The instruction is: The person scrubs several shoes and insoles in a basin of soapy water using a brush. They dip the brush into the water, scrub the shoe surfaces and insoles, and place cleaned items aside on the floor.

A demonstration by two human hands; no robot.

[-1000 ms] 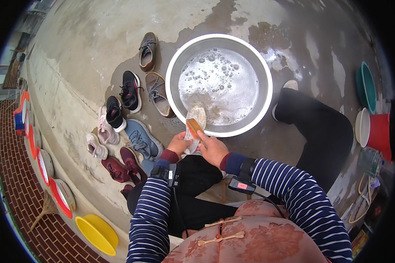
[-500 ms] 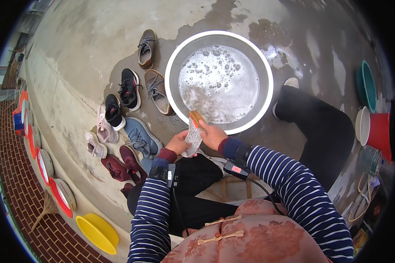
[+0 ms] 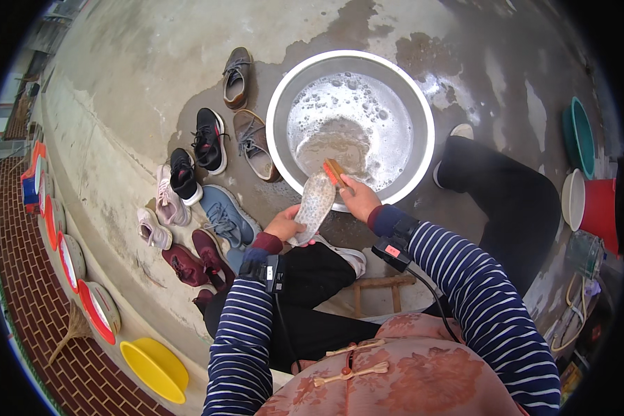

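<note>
step: we're scrubbing a shoe insole (image 3: pixel 315 205) with a brush (image 3: pixel 335 171) at the near rim of the steel basin (image 3: pixel 279 104). Judging by the suds, mid-wash.
insole: pale, speckled, tilted, top end over the basin rim, lower end in our left hand (image 3: pixel 284 225).
left hand: closed around the insole's lower half from below, thumb on top. Wrist bent up, forearm coming in from low left.
right hand: our right hand (image 3: pixel 357 199) is clamped on the orange-backed brush, bristles against the insole's upper end. Forearm in from the lower right, elbow out.
hands: close together, bridged by the insole, not touching each other.
basin: soapy, murky water, foam around the edge. Sits on wet concrete (image 3: pixel 152 55).
next move, our call: needs short strokes down the insole with the left hand bracing it, then a dip for more water. Grip must stay firm, since a wet insole is likely slippery.
nearby: row of shoes (image 3: pixel 208 139) left of the basin, on the ground, apart from our hands. One white shoe (image 3: pixel 347 256) lies on our lap just under the insole.
</note>
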